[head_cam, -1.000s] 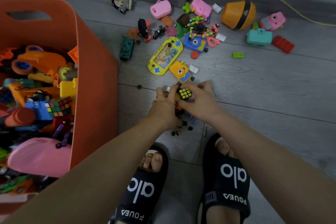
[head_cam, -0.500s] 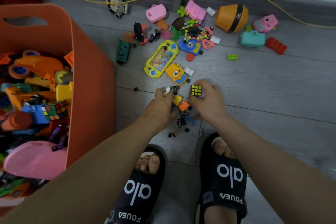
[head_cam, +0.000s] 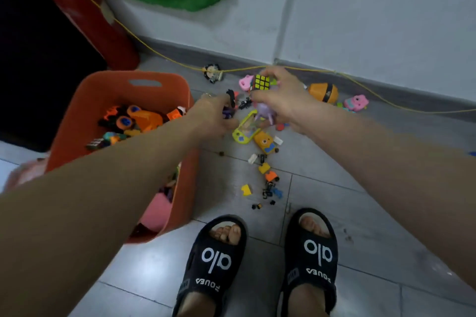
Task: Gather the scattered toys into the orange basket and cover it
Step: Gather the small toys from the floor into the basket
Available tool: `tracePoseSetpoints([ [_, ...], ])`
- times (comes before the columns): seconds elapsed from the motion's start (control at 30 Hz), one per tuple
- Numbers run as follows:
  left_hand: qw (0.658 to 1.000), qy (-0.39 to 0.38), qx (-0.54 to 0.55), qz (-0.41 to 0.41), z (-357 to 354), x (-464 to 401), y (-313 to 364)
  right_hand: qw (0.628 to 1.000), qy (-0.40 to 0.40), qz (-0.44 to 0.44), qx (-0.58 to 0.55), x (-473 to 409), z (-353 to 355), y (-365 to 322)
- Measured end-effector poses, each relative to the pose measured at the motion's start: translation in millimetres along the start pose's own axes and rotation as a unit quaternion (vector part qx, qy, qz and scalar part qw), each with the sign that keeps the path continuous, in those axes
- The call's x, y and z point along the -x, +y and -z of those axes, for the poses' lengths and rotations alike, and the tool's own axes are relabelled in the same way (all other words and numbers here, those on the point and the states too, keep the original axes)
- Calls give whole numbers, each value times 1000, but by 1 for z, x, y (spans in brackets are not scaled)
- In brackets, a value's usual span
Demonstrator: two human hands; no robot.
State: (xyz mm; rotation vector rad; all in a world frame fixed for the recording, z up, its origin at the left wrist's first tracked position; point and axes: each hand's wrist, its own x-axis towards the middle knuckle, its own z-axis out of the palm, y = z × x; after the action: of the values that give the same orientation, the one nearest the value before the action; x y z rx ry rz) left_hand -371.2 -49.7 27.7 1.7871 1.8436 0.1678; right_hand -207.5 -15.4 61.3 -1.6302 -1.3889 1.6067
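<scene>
The orange basket (head_cam: 103, 85) stands on the floor at the left, filled with several toys. My right hand (head_cam: 286, 98) is raised over the scattered toys and pinches a small black puzzle cube (head_cam: 262, 82) at its fingertips. A blurred pale purple toy (head_cam: 265, 110) shows just under that palm. My left hand (head_cam: 213, 117) hovers beside the basket's right rim, its fingers curled round small dark toy pieces (head_cam: 228, 112). On the floor lie a yellow handheld game (head_cam: 244, 128), an orange camera toy (head_cam: 265, 141) and several small bricks (head_cam: 268, 177).
Along the wall lie an orange helmet-shaped toy (head_cam: 323, 92), a pink camera toy (head_cam: 356, 103) and a black-and-white figure (head_cam: 212, 73). A yellow cord (head_cam: 386, 100) runs by the skirting. A red extinguisher (head_cam: 90, 15) leans behind the basket. My feet in black slippers (head_cam: 219, 260) stand in front.
Both hands have lifted off the floor, the right with the cube, the left with small pieces. The view has tilted up to show the wall and the whole basket.
</scene>
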Motion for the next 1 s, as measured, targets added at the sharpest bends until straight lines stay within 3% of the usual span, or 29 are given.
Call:
tracePoseSetpoints([
  [0.17,993,88,-48,63,103,47,-35,998,-44,38,-30,23,-82,-73],
  [0.33,982,17,-77,174,120,82,-92,988,-151,-1,25,43,-147,-83],
  [0.4,978,5,-84,192,115,91,-102,986,-155,-2,53,44,-146,-75],
  [0.5,977,27,-106,184,110,90,-98,991,-108,-4,80,40,-111,-68],
  [0.7,992,19,-66,102,91,42,-9,959,-13,-4,282,25,2,-32],
  [0.9,998,-37,-40,17,28,-21,73,940,33,-22,339,-1,77,27],
  [1.0,998,-59,-14,24,-18,-63,82,939,64,-10,337,-34,100,64],
])
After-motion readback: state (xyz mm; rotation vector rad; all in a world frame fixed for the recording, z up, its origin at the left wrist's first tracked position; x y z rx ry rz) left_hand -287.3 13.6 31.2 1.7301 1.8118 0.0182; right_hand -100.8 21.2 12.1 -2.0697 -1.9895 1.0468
